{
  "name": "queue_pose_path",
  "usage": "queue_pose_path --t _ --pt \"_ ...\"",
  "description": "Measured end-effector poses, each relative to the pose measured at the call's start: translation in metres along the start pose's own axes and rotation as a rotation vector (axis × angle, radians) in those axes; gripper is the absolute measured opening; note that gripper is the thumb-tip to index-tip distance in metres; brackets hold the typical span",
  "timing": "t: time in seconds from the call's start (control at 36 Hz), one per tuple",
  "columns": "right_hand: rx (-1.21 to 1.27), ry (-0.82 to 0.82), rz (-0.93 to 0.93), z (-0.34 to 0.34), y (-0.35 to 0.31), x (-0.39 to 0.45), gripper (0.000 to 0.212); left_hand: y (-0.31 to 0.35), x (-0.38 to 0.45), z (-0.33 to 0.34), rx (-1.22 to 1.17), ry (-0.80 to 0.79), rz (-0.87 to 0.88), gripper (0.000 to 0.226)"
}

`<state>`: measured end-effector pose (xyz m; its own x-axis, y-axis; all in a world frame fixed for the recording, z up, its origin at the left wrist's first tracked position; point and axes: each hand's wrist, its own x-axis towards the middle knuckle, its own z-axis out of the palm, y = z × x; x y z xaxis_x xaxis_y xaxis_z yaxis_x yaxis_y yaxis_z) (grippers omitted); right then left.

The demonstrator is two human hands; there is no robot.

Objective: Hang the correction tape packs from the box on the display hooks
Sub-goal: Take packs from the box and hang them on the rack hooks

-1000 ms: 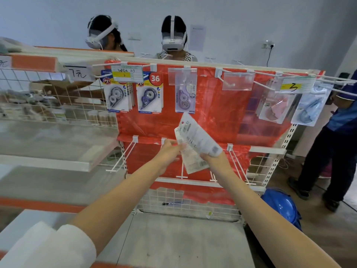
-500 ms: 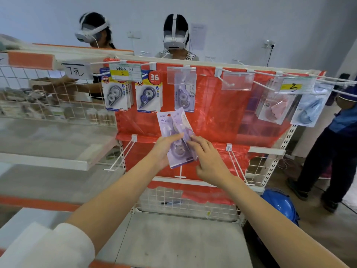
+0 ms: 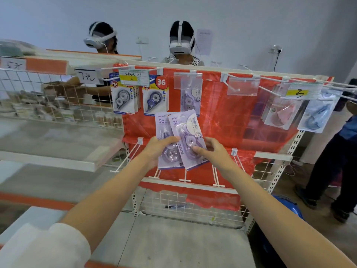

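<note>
Two purple correction tape packs are fanned out in front of the red-backed display rack. My left hand (image 3: 158, 149) grips the left pack (image 3: 164, 130) by its lower half. My right hand (image 3: 210, 151) pinches the right pack (image 3: 186, 132), which overlaps the left one. Both packs face me, upright, below the top row of hooks. One matching purple pack (image 3: 190, 100) hangs on a top hook under a clear label holder. Blue and white packs (image 3: 155, 97) and grey ones (image 3: 122, 99) hang to its left. An empty hook with a clear holder (image 3: 242, 87) is to the right. The box is out of view.
Pink (image 3: 282, 113) and blue (image 3: 316, 115) packs hang at the far right under a yellow label. Bare white hooks (image 3: 127, 157) stick out of the lower rail. Two people in headsets stand behind the rack; another person (image 3: 340, 167) stands at the right. A grey shelf (image 3: 173, 244) lies below.
The packs turned from backs showing to fronts facing me. They have spread apart into a fan, and both hands rose slightly toward the top hooks.
</note>
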<state>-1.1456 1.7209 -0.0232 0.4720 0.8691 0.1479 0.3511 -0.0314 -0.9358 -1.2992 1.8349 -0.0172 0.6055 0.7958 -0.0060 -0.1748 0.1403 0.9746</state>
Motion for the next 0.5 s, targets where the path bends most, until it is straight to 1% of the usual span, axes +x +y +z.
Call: queue_pose_path --t 0.06,0.08,0.11,0.19,0.25,0.28,0.36,0.39,0.5 --pt "0.04 -0.037 -0.015 0.001 -0.005 0.002 0.023 0.005 -0.002 -0.003 0.026 0.0 0.011 0.024" --pt "0.062 -0.034 -0.021 0.001 -0.007 0.004 0.019 0.007 -0.001 -0.005 0.03 0.001 0.015 0.027" --pt "0.086 -0.03 -0.02 0.001 -0.009 0.006 0.019 0.009 -0.001 -0.007 0.031 0.002 0.019 0.032" --pt "0.092 -0.005 -0.032 0.003 -0.017 0.011 0.026 0.015 -0.001 -0.014 0.037 0.012 0.045 0.059" --pt "0.088 0.022 -0.053 0.004 -0.023 0.015 0.029 0.016 0.002 -0.021 0.033 0.044 0.062 0.065" --pt "0.088 0.033 -0.066 0.005 -0.025 0.016 0.03 0.018 0.002 -0.023 0.031 0.057 0.067 0.062" --pt "0.093 0.048 -0.092 0.005 -0.033 0.022 0.028 0.021 0.003 -0.029 0.019 0.081 0.085 0.031" --pt "0.099 0.049 -0.1 0.005 -0.035 0.024 0.027 0.022 0.003 -0.03 0.011 0.094 0.092 0.025" --pt "0.118 0.062 -0.118 0.004 -0.046 0.031 0.028 0.022 0.001 -0.035 0.003 0.117 0.101 0.014"
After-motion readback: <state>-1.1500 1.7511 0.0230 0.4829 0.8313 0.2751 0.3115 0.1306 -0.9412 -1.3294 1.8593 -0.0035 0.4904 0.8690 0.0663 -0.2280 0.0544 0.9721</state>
